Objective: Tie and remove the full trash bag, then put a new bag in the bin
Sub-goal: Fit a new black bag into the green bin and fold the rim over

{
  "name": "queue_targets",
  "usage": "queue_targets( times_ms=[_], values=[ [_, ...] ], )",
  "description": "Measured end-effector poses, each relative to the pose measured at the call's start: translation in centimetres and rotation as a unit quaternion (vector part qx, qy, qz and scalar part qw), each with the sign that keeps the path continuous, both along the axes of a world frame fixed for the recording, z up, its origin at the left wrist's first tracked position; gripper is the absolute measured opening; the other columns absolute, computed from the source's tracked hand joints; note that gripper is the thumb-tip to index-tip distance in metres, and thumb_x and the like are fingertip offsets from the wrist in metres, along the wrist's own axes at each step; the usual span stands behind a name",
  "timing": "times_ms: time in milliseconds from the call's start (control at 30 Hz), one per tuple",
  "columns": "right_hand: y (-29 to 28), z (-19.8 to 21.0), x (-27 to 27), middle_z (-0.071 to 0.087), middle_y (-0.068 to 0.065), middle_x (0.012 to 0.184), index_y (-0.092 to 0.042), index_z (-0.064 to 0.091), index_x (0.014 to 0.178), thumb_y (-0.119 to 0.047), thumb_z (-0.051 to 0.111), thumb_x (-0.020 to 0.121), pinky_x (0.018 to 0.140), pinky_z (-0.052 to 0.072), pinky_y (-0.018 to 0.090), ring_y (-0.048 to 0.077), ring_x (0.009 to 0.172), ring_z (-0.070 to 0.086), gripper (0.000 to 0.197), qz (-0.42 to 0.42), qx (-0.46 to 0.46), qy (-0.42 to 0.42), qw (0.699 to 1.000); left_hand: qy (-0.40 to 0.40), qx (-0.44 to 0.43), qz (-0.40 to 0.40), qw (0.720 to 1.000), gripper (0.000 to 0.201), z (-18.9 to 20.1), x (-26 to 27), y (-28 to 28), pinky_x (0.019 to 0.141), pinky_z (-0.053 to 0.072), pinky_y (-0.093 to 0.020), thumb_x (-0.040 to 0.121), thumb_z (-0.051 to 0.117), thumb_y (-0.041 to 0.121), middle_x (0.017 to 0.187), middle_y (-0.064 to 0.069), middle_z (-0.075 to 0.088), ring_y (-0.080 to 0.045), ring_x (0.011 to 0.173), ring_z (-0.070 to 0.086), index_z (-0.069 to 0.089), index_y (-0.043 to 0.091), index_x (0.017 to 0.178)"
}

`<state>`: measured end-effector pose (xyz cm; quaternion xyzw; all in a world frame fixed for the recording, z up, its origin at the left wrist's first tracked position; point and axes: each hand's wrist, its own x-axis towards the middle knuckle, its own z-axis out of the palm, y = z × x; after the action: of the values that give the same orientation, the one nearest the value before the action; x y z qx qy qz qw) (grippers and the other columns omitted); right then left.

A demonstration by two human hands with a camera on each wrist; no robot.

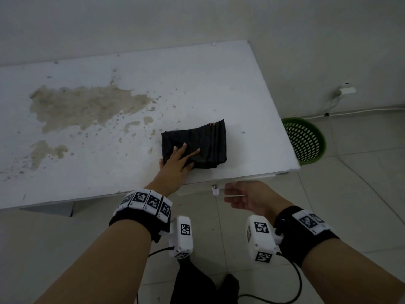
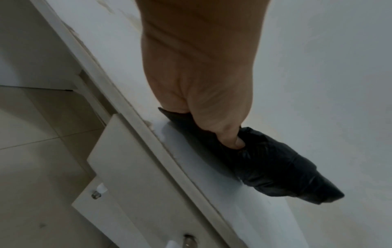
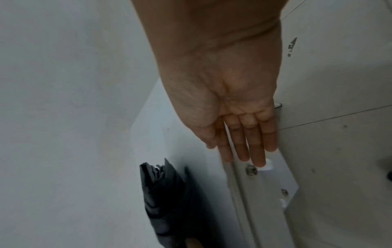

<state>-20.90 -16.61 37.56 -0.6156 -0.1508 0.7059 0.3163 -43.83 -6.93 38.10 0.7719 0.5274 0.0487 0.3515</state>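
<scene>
Bags first: folded stack of black trash bags (image 1: 195,143) is sitting on the white table (image 1: 131,88), near the front right corner, and it doesn't look unfolded at all yet. Left hand (image 1: 178,160) is on top of the stack; from the head view the fingers lie spread over it, while the left wrist view shows the thumb (image 2: 230,136) tucked into the plastic at the near edge, so I'd call that a pinch on the stack, probably about to lift it or peel one off. Right hand (image 1: 247,197) hangs just off the table's front edge, fingers straight and loosely together, holding nothing. Green perforated bin (image 1: 305,140) stands on the floor right of the table, partly hidden by it, and as far as I can see there's no liner in it. So my guess is the full bag is already out (no sign of it anywhere), leaving: pull one bag, open it, fit it over the bin's rim.
</scene>
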Motion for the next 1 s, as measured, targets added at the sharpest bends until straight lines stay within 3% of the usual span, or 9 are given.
queue_targets(
  times_ms=[133,267,400,533,667,733,833,900,1000],
  values=[
    [1.3,4.5,2.2,0.062,0.024,0.12,-0.002,0.055,0.123,-0.05,0.046,0.095,0.081,0.056,0.047,0.037,0.101,0.066,0.055,-0.063,0.029,0.071,0.995,-0.089,0.032,-0.041,0.995,0.043,3.2,1.6,-0.5,0.121,0.018,-0.039,0.104,0.037,0.025,0.162,0.009,0.011,-0.019,0.15,0.008,0.028,0.047,0.14],
    [2.4,9.7,3.8,0.063,0.021,0.12,-0.015,0.053,0.125,-0.069,0.058,0.075,0.08,0.053,0.06,0.043,0.103,0.065,0.074,-0.073,0.098,0.103,0.987,-0.089,0.104,-0.12,0.983,0.048,6.3,3.7,-0.4,0.121,0.018,-0.04,0.103,0.04,0.022,0.162,0.005,0.016,-0.022,0.15,0.01,0.03,0.041,0.147],
    [3.4,13.3,4.6,0.067,0.014,0.12,-0.014,0.061,0.121,-0.033,0.066,0.088,0.089,0.052,0.055,0.032,0.106,0.066,0.039,-0.111,0.193,0.04,0.974,-0.088,0.167,-0.158,0.969,0.048,9.3,6.4,0.2,0.12,0.02,-0.046,0.102,0.044,0.025,0.16,0.001,0.022,-0.022,0.149,0.014,0.032,0.038,0.147],
    [4.6,16.2,6.3,0.069,0.013,0.115,-0.012,0.062,0.116,-0.008,0.059,0.091,0.088,0.055,0.049,0.03,0.102,0.067,0.025,-0.157,0.264,-0.075,0.949,-0.042,0.144,-0.186,0.971,0.067,12.9,8.8,2.5,0.117,0.023,-0.053,0.084,0.048,0.07,0.158,0.007,0.024,-0.017,0.146,0.022,0.031,0.049,0.145],
    [6.2,19.3,9.0,0.071,0.014,0.107,-0.013,0.067,0.107,-0.004,0.061,0.089,0.088,0.055,0.047,0.03,0.098,0.069,0.021,-0.169,0.32,-0.151,0.92,-0.175,0.219,-0.123,0.952,0.038,18.5,12.3,5.1,0.103,0.04,-0.024,0.083,0.069,0.048,0.131,0.009,0.055,-0.001,0.118,0.049,0.07,0.029,0.116],
    [6.9,20.8,10.2,0.072,0.01,0.103,-0.017,0.068,0.104,-0.005,0.063,0.088,0.088,0.056,0.045,0.027,0.095,0.07,0.021,-0.159,0.349,-0.202,0.901,-0.24,0.277,-0.103,0.925,0.026,20.9,14.5,6.5,0.085,0.046,-0.017,0.086,0.069,0.039,0.114,0.008,0.059,0.003,0.093,0.057,0.071,0.025,0.108],
    [8.0,22.4,11.9,0.073,0.006,0.099,-0.024,0.068,0.097,-0.008,0.065,0.086,0.088,0.055,0.047,0.024,0.092,0.07,0.02,-0.141,0.384,-0.284,0.867,-0.314,0.241,-0.086,0.914,0.033,23.5,18.0,8.0,0.067,0.052,-0.017,0.088,0.069,0.035,0.116,0.008,0.053,-0.002,0.064,0.064,0.064,0.024,0.118],
    [8.6,23.2,12.9,0.074,0.007,0.098,-0.028,0.069,0.093,-0.009,0.065,0.086,0.089,0.054,0.05,0.025,0.092,0.07,0.021,-0.128,0.394,-0.315,0.854,-0.335,0.226,-0.092,0.91,0.036,24.7,20.2,8.5,0.065,0.054,-0.019,0.086,0.071,0.037,0.117,0.008,0.054,-0.004,0.065,0.065,0.062,0.025,0.119],
    [9.4,24.0,14.6,0.074,0.006,0.096,-0.032,0.069,0.089,-0.009,0.065,0.084,0.089,0.053,0.051,0.024,0.092,0.07,0.024,-0.118,0.403,-0.353,0.836,-0.32,0.26,-0.088,0.907,0.034,25.5,23.0,9.4,0.072,0.044,-0.006,0.08,0.075,0.041,0.107,0.008,0.057,-0.002,0.071,0.059,0.065,0.027,0.109]
  ],
)
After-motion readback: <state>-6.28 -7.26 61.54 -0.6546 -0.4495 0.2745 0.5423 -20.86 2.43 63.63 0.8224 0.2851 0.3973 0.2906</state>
